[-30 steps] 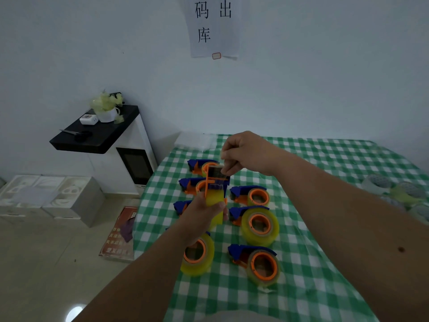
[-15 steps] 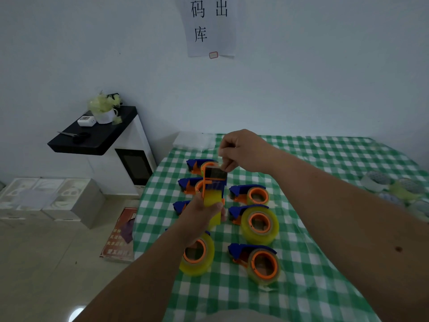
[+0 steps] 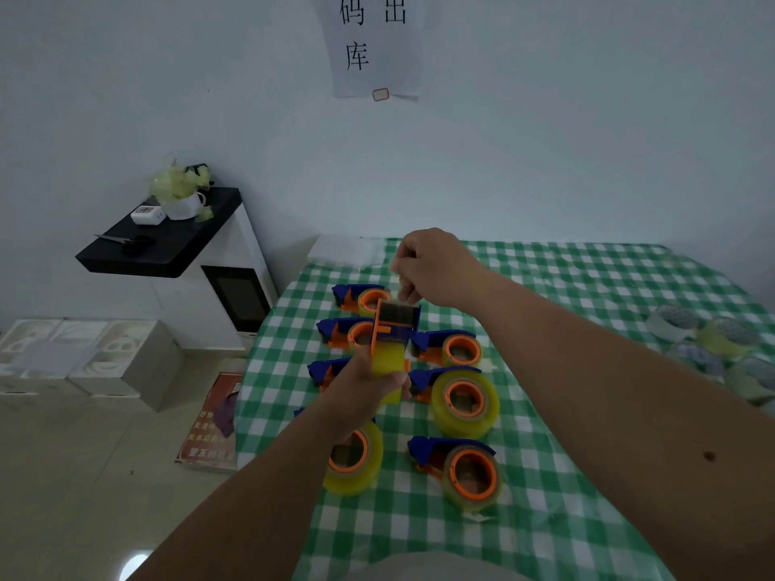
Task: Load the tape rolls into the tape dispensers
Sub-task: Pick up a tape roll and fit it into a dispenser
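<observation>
My left hand (image 3: 369, 390) grips a blue and orange tape dispenser (image 3: 394, 325) loaded with a yellowish tape roll (image 3: 388, 358), held upright above the table. Just above its cutter end, my right hand (image 3: 432, 266) has its fingers curled and pinches what looks like the free end of the tape; the strip is barely visible. On the green checked tablecloth (image 3: 566, 496) stand several more dispensers: loaded ones at the front (image 3: 461, 471) (image 3: 354, 459) (image 3: 459, 398), and ones showing only orange hubs behind (image 3: 451, 348) (image 3: 360, 297) (image 3: 348, 333).
Loose tape rolls (image 3: 713, 345) lie at the table's right edge. A white cabinet with a black top (image 3: 167, 245) stands left of the table and carries a cup, a small device and scissors. White boxes (image 3: 84, 358) sit on the floor. A paper sign (image 3: 373, 44) hangs on the wall.
My right hand has lifted slightly away from the dispenser's cutter end. My left hand keeps the dispenser in nearly the same place.
</observation>
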